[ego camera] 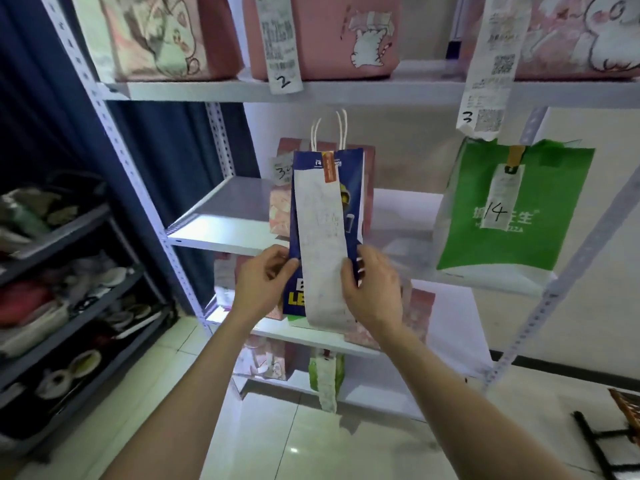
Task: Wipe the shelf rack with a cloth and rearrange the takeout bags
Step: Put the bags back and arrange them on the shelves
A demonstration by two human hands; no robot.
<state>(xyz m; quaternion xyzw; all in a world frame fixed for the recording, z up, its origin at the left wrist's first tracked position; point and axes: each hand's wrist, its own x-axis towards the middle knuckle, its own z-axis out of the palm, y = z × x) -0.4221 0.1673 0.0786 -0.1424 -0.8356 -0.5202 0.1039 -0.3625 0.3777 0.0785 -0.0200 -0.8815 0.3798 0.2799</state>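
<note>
A tall blue paper takeout bag (349, 202) with white rope handles and a long white receipt down its front is held upright in front of the middle shelf (225, 216) of the white rack. My left hand (263, 282) grips its lower left edge. My right hand (375, 289) grips its lower right edge, with the thumb on the receipt. A pink bag (284, 209) stands on the shelf right behind it. A green bag (512, 209) marked 14 sits at the shelf's right end. No cloth is in view.
Pink cat-print bags (322, 36) with receipts marked 2 and 3 fill the top shelf. More pink bags and a small green bag (325, 372) sit on the lower shelves. A dark shoe rack (69, 306) stands to the left. White tiled floor lies below.
</note>
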